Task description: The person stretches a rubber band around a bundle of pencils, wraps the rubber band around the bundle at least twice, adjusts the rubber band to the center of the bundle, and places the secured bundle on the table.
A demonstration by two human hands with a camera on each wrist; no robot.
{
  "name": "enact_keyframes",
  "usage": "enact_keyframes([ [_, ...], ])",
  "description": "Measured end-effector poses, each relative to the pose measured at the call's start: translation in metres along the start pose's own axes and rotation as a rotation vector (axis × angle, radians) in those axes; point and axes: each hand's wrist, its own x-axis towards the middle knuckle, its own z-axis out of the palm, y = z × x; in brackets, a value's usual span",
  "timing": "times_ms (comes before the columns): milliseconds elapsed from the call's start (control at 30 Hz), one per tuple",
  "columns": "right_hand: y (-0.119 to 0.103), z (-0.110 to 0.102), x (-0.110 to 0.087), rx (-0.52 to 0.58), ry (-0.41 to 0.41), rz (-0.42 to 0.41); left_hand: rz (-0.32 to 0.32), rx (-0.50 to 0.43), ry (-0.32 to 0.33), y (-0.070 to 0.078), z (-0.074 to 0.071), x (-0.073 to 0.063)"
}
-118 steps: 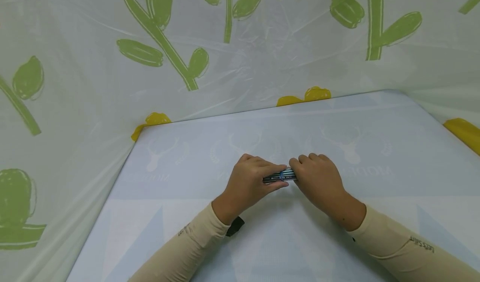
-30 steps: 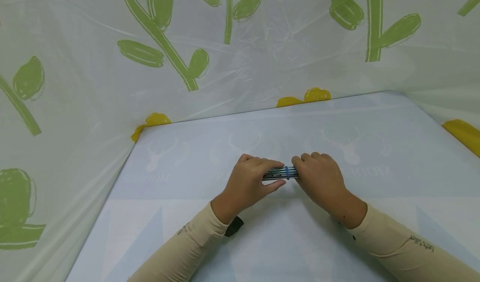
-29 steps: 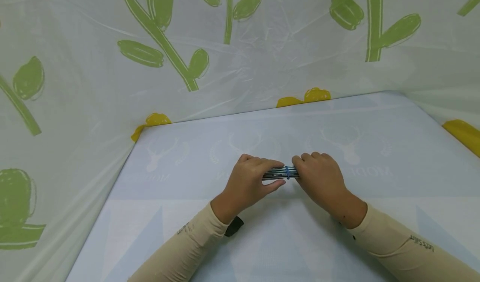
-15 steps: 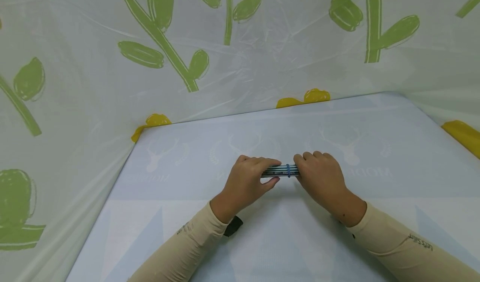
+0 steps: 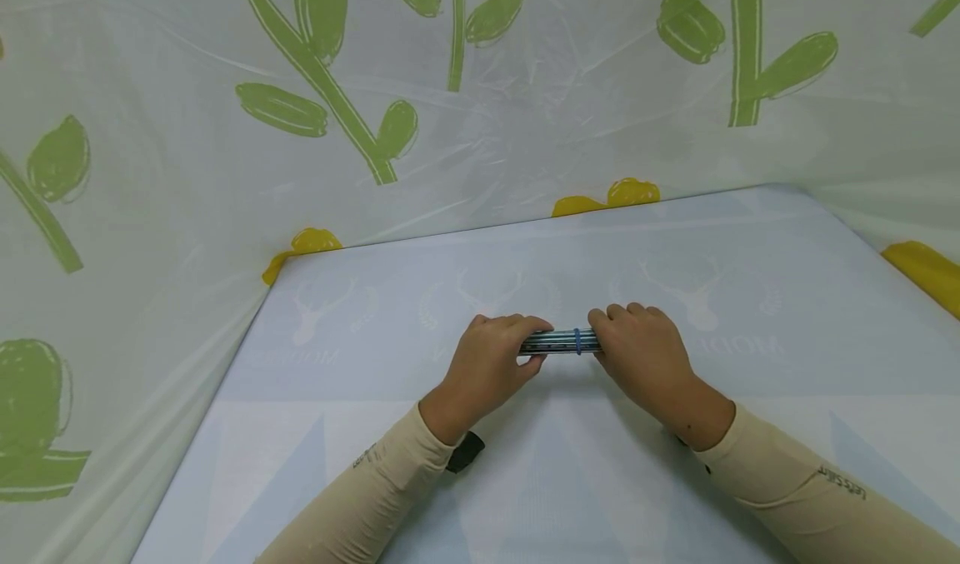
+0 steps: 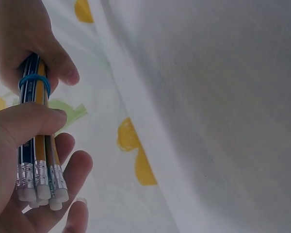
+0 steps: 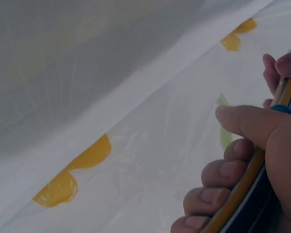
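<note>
A bundle of pencils [image 5: 551,342], striped blue and yellow with white eraser ends, is held level above the table between both hands. A blue rubber band [image 6: 35,82] circles it near the right hand. My left hand [image 5: 487,368] pinches the eraser end, thumb on one side and fingers on the other, as the left wrist view shows. My right hand [image 5: 647,360] wraps its curled fingers round the other part of the pencils [image 7: 252,182]. The far end of the bundle is hidden in and beyond the right palm.
The hands are over a table with a pale blue and white cloth [image 5: 360,456] printed with faint deer heads. Behind it hangs a whitish curtain [image 5: 555,131] with green leaves and yellow flower shapes. A black object [image 5: 466,452] shows beneath the left wrist.
The blue band has shifted right along the bundle, close to the right hand. My left hand has drawn slightly left, so more of the pencils shows between the hands.
</note>
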Motion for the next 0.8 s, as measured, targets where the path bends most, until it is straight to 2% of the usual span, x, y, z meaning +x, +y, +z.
enact_keyframes([
  [200, 0.002, -0.0011, -0.0002, 0.034, -0.051, -0.025, -0.043, -0.006, -0.051, 0.0, 0.0003, -0.0006],
  [467, 0.0035, 0.0001, -0.0013, 0.061, -0.031, -0.063, -0.095, 0.008, -0.114, -0.0005, -0.0001, -0.0016],
  [800, 0.0045, 0.0013, -0.0018, 0.086, -0.104, -0.083, -0.134, 0.025, -0.195, -0.0024, 0.003, -0.0027],
])
